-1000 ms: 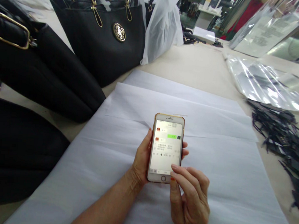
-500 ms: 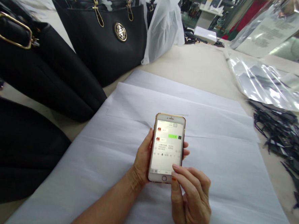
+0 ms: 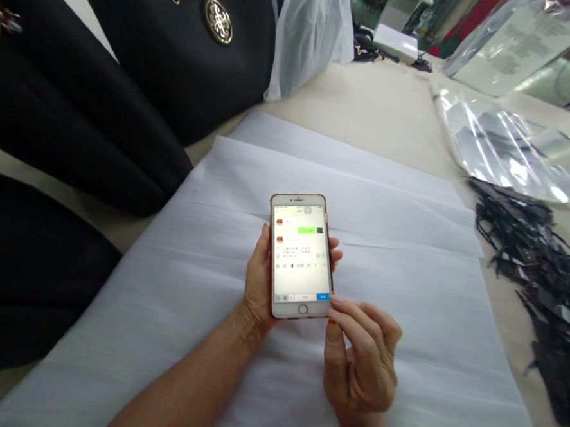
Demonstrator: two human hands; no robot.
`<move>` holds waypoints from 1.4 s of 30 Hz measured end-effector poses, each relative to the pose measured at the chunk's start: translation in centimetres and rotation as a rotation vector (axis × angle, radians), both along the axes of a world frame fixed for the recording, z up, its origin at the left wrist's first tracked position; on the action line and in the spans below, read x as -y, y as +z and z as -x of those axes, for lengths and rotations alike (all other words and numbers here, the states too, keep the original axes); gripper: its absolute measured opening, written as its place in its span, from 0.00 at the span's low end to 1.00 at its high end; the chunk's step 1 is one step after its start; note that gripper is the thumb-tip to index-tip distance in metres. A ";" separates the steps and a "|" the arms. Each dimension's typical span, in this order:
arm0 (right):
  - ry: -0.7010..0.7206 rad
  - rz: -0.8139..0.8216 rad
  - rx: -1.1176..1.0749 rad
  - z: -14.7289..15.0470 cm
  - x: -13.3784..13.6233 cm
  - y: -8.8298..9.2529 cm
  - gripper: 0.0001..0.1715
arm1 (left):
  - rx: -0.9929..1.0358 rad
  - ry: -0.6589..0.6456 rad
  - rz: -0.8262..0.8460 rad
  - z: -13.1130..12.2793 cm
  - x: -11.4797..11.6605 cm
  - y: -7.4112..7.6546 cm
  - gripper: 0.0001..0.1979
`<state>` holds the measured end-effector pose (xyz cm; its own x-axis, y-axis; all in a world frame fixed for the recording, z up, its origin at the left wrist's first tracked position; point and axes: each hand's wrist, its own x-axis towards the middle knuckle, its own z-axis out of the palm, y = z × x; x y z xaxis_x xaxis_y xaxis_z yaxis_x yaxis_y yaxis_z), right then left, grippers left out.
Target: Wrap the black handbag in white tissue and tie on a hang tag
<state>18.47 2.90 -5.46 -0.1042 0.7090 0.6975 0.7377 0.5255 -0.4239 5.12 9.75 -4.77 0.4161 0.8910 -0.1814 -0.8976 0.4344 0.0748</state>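
A smartphone [image 3: 304, 253] with a white front and a gold-edged case lies face up in my left hand [image 3: 260, 279], whose fingers wrap around its back and reach past its right edge. Its lit screen shows a chat with a green bubble, a keyboard area and a blue key at the lower right. By that lower right corner is my right hand [image 3: 366, 357], fingers loosely bent and holding nothing. Its index fingertip is at the phone's edge; whether it touches the glass, I cannot tell. Beneath both hands spread white paper sheets [image 3: 396, 297].
Black handbags [image 3: 178, 59] stand at the left, one with a round gold emblem [image 3: 218, 20]. Behind it hangs a translucent plastic bag [image 3: 310, 34]. To the right lie clear plastic sleeves [image 3: 515, 150] and a heap of black straps [image 3: 542, 274]. A white box [image 3: 396, 44] sits at the back.
The phone and my left hand have shifted up and left in view, while my right hand stays near the phone's lower right corner. A blue key now shows on the screen. The view has tilted slightly.
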 end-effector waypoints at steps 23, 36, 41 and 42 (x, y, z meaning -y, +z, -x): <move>0.052 0.008 0.007 0.2 0.0 0.6 0.09 | -0.001 -0.145 -0.013 0.0 0.3 0.1 0.35; 0.082 -0.048 0.016 0.7 -0.1 1.4 0.09 | -0.018 -0.192 -0.082 0.0 0.6 0.0 0.36; 0.118 -0.085 -0.007 1.0 1.0 3.3 0.12 | -0.026 -0.203 -0.122 0.1 0.7 -0.1 0.34; 0.110 -0.091 -0.018 1.0 1.3 3.8 0.12 | -0.025 -0.207 -0.130 0.1 0.7 -0.1 0.34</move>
